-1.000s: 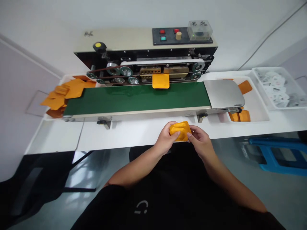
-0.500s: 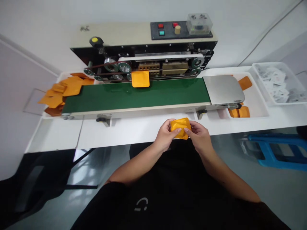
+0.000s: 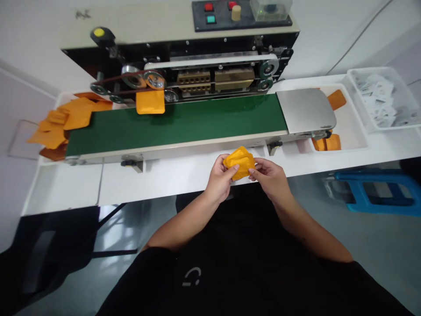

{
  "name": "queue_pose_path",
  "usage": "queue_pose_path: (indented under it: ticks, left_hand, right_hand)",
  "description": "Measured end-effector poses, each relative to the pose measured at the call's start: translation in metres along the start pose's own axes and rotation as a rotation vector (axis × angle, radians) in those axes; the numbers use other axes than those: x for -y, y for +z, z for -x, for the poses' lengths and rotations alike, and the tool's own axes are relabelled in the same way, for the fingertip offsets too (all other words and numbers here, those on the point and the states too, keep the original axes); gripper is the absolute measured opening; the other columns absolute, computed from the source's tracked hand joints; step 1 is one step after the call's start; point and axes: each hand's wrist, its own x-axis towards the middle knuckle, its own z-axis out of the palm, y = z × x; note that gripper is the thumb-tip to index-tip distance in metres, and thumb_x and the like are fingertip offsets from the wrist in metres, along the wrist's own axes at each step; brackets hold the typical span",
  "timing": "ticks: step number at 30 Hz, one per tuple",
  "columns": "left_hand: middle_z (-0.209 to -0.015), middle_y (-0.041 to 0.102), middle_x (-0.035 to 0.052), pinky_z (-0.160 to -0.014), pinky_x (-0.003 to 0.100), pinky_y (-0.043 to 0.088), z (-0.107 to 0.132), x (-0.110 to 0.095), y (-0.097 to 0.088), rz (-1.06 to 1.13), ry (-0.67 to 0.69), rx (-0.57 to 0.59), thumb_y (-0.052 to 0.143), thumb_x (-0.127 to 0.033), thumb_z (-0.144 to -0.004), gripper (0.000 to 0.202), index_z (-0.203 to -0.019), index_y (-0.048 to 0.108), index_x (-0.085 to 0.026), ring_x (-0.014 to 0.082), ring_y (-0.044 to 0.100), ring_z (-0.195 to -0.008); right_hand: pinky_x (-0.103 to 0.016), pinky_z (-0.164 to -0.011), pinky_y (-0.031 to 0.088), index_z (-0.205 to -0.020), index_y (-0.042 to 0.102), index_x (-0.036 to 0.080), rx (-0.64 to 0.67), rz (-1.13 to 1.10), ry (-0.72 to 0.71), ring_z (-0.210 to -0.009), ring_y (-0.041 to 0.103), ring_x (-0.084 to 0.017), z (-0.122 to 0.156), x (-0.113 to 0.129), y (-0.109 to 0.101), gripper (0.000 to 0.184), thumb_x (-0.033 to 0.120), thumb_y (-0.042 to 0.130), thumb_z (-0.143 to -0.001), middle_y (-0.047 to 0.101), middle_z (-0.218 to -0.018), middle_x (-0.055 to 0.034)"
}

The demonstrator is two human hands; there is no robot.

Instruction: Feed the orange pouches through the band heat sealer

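We record both of the person's hands together at the near edge of the white workbench point(image 3: 164, 181), each clamped on one orange foil pouch point(image 3: 239, 163). The left hand point(image 3: 221, 177) grips the pouch's lower left side, its thumb lying across the face, while the right hand point(image 3: 269, 177) pinches the right corner between thumb and fingers. The pouch is bowed and creased between them, held just above the bench and near the front rail of the band sealer point(image 3: 177, 52). Its contents cannot be made out from here. On the sealer's green conveyor belt point(image 3: 174, 123), a second orange pouch point(image 3: 150, 102) lies flat at the far edge, directly in front of the brass heating blocks point(image 3: 194, 78) and well apart from the hands. Beyond the belt's left end, a loose heap of orange pouches point(image 3: 67, 118) lies overlapping in a white tray point(image 3: 49, 160). At the right end, a brushed-steel plate point(image 3: 305, 110) slopes over a white bin point(image 3: 351, 131) holding more orange pouches point(image 3: 332, 142). Next to that bin stands a clear plastic tub point(image 3: 378, 98) filled with small white sachets, their printing too small to read. The sealer's control panel point(image 3: 241, 9) carries red and green buttons and a tan knob. A blue stool point(image 3: 375, 193) stands on the floor to the right of the bench.
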Motion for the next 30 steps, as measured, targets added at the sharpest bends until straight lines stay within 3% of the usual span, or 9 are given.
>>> queue_pose_path:
  ticks: [3, 8, 12, 15, 19, 24, 27, 30]
  left_hand:
    - [-0.111, 0.074, 0.0032, -0.08, 0.031, 0.062, -0.001, -0.002, 0.0, 0.001, -0.034, 0.003, 0.098, -0.042, -0.074, 0.059, -0.118, 0.063, -0.025, 0.0209, 0.073, -0.097]
    - [-0.116, 0.078, 0.0062, -0.087, 0.034, 0.064, -0.004, -0.002, -0.003, 0.028, -0.044, -0.025, 0.101, -0.043, -0.072, 0.059, -0.118, 0.07, -0.023, 0.0227, 0.075, -0.104]
    - [-0.116, 0.077, 0.0055, -0.081, 0.035, 0.066, -0.005, -0.004, -0.005, 0.037, -0.081, -0.027, 0.102, -0.045, -0.073, 0.06, -0.118, 0.07, -0.023, 0.0226, 0.076, -0.101]
    - [-0.113, 0.077, 0.0049, -0.079, 0.035, 0.068, -0.005, -0.006, -0.006, 0.036, -0.067, -0.014, 0.103, -0.045, -0.072, 0.059, -0.115, 0.07, -0.022, 0.0217, 0.077, -0.099]
    - [-0.103, 0.078, 0.0037, -0.073, 0.033, 0.069, -0.003, -0.006, -0.003, -0.004, -0.037, 0.019, 0.104, -0.046, -0.069, 0.06, -0.111, 0.07, -0.02, 0.0196, 0.077, -0.088]
    - [-0.092, 0.076, 0.0019, -0.065, 0.029, 0.067, -0.006, -0.003, 0.004, -0.038, 0.003, -0.006, 0.103, -0.047, -0.071, 0.055, -0.102, 0.068, -0.018, 0.0166, 0.075, -0.076]
    - [-0.091, 0.074, 0.0002, -0.064, 0.028, 0.066, -0.009, -0.004, 0.007, 0.027, 0.075, -0.073, 0.102, -0.047, -0.071, 0.055, -0.101, 0.065, -0.019, 0.0154, 0.074, -0.075]
    - [-0.091, 0.074, -0.0003, -0.066, 0.028, 0.066, -0.009, -0.007, 0.009, 0.05, 0.1, -0.076, 0.103, -0.048, -0.071, 0.057, -0.102, 0.064, -0.02, 0.0155, 0.074, -0.076]
  right_hand:
    - [-0.034, -0.069, 0.062, -0.118, 0.082, 0.025, -0.016, 0.004, 0.001, -0.065, 0.069, -0.016, -0.001, 0.003, -0.003, 0.042, 0.041, 0.094, -0.08, 0.073, -0.079, 0.0019]
    - [-0.031, -0.066, 0.059, -0.099, 0.084, 0.022, -0.032, 0.008, -0.006, -0.066, 0.068, -0.014, -0.002, 0.014, -0.007, 0.025, 0.042, 0.09, -0.085, 0.077, -0.082, -0.0019]
    - [-0.028, -0.064, 0.058, -0.093, 0.079, 0.022, -0.073, -0.047, 0.011, -0.064, 0.067, -0.014, -0.004, 0.023, -0.01, 0.033, 0.05, 0.093, -0.081, 0.074, -0.077, -0.0009]
    - [-0.026, -0.063, 0.058, -0.092, 0.076, 0.023, -0.108, -0.065, 0.018, -0.07, 0.07, -0.015, -0.008, 0.031, -0.014, 0.038, 0.054, 0.093, -0.079, 0.076, -0.084, -0.0014]
    - [-0.026, -0.063, 0.058, -0.091, 0.075, 0.023, -0.069, -0.066, -0.019, -0.071, 0.068, -0.014, -0.01, 0.037, -0.016, 0.034, 0.049, 0.093, -0.08, 0.074, -0.087, -0.0006]
    - [-0.025, -0.051, 0.049, -0.098, 0.078, 0.023, -0.131, -0.172, -0.053, -0.065, 0.062, -0.013, -0.008, 0.037, 0.001, 0.034, 0.043, 0.095, -0.076, 0.075, -0.089, -0.0023]
    - [-0.027, -0.054, 0.052, -0.094, 0.08, 0.022, -0.084, -0.154, -0.013, -0.071, 0.067, -0.017, -0.003, 0.037, 0.014, 0.036, 0.041, 0.097, -0.07, 0.077, -0.088, -0.0037]
    - [-0.028, -0.058, 0.055, -0.086, 0.079, 0.02, -0.03, -0.084, 0.004, -0.067, 0.068, -0.017, 0.0, 0.04, 0.017, 0.03, 0.043, 0.095, -0.074, 0.074, -0.076, -0.0026]
